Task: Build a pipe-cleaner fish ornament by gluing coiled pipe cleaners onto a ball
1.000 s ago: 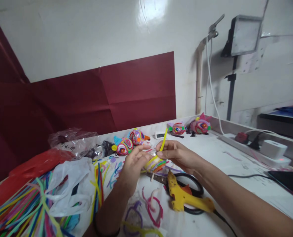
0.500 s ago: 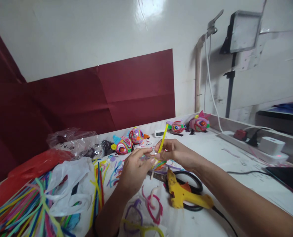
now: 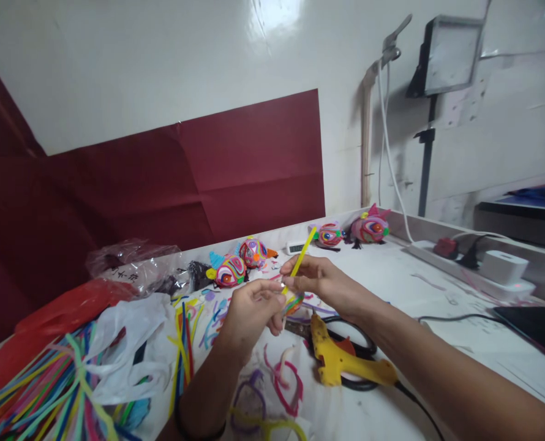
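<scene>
My left hand (image 3: pixel 253 309) is closed around a small multicoloured craft piece (image 3: pixel 293 302), whose striped side shows below the fingers. A yellow pipe cleaner (image 3: pixel 302 252) rises at a slant from the fingers of my right hand (image 3: pixel 316 277), which pinches it against the piece. Much of the piece is hidden by both hands. Just below them lie a yellow glue gun (image 3: pixel 341 358) and black-handled scissors (image 3: pixel 364 335), partly under the gun. Behind the hands sit several decorated craft fish, the nearest one a colourful fish (image 3: pixel 230 271) with a blue fin.
A bundle of pipe cleaners (image 3: pixel 38 392) lies at the left beside a white plastic bag (image 3: pixel 130 343) and a red bag (image 3: pixel 70 315). Cut scraps are scattered mid-table. At right are a power strip (image 3: pixel 506 286) with a charger and a dark phone (image 3: pixel 529 331).
The hands have shifted slightly, with the left hand turned so more of its lower fingers show. The yellow pipe cleaner leans further to the right.
</scene>
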The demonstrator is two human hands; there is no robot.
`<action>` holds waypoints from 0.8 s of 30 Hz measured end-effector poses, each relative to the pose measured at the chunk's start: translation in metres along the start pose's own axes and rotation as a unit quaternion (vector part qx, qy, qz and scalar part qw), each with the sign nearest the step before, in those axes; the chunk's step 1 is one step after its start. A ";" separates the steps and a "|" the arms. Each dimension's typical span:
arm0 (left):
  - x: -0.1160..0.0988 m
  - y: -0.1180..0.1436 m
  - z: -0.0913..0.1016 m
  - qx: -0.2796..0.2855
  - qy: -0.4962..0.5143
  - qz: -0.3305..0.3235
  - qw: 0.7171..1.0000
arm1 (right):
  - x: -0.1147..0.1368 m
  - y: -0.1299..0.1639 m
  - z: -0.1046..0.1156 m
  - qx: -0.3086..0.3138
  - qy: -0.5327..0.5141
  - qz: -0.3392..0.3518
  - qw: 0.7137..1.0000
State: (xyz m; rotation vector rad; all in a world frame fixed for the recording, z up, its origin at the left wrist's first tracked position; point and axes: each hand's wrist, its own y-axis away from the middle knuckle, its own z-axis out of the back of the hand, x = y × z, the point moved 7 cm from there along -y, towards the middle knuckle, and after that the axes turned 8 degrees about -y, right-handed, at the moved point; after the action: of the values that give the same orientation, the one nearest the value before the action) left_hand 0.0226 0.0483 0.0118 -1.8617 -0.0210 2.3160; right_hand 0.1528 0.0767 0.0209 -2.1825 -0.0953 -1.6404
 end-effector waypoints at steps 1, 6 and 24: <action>0.000 0.000 0.001 -0.007 0.003 0.002 1.000 | 0.002 0.000 0.000 -0.005 -0.003 0.005 1.000; 0.000 0.000 0.004 -0.032 0.019 0.013 0.999 | 0.005 0.000 0.003 -0.044 0.015 0.022 0.999; -0.005 -0.005 0.018 -0.060 0.072 -0.014 0.996 | 0.018 0.000 0.015 -0.046 0.108 0.043 0.992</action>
State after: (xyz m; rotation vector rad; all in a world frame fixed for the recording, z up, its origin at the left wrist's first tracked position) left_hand 0.0063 0.0544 0.0208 -2.0670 -0.1715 2.2026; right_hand 0.1722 0.0788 0.0346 -2.0280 0.1349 -1.8511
